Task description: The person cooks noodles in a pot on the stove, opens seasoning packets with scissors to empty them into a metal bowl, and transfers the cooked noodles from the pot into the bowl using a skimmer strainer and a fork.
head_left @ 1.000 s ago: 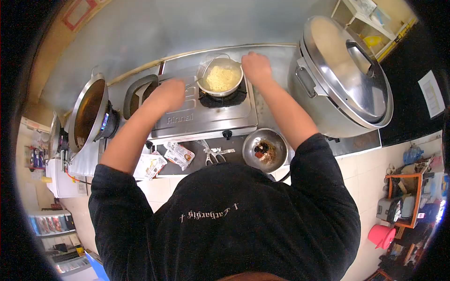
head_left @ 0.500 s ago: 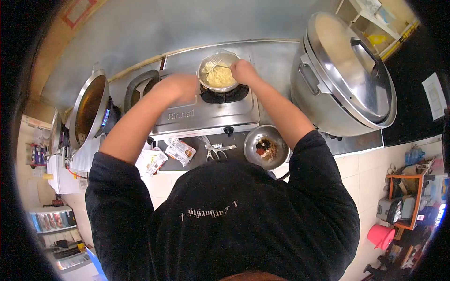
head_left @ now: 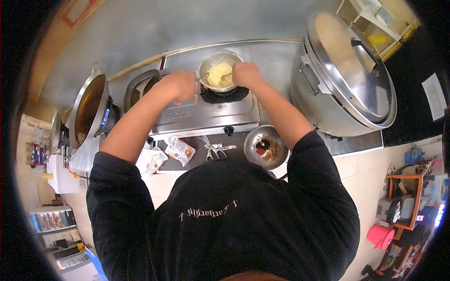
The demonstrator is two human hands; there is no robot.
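Note:
Pale yellow noodles (head_left: 219,75) lie in a metal pot (head_left: 201,67) on the stove. A wire mesh strainer (head_left: 219,58) leans inside the pot's far side. My left hand (head_left: 180,85), left of the pot, is closed around a thin metal handle (head_left: 202,77) that reaches over the rim; its far end is hard to make out. At the pot's right rim, my right hand (head_left: 245,74) is closed on a thin utensil (head_left: 228,75) whose tip goes into the noodles. Whether it is a fork or chopsticks cannot be told.
The steel stove (head_left: 206,114) carries the pot. Before it lie a metal bowl with seasonings (head_left: 266,147), scissors (head_left: 215,152) and opened packets (head_left: 180,151). A large lidded cooker (head_left: 323,89) stands right; a wok (head_left: 89,110) sits over a blue flame at left.
My left hand, blurred before, is now steadier, and its thin handle shows over the pot's rim. My right hand has shifted slightly down, and the noodles are gathered differently.

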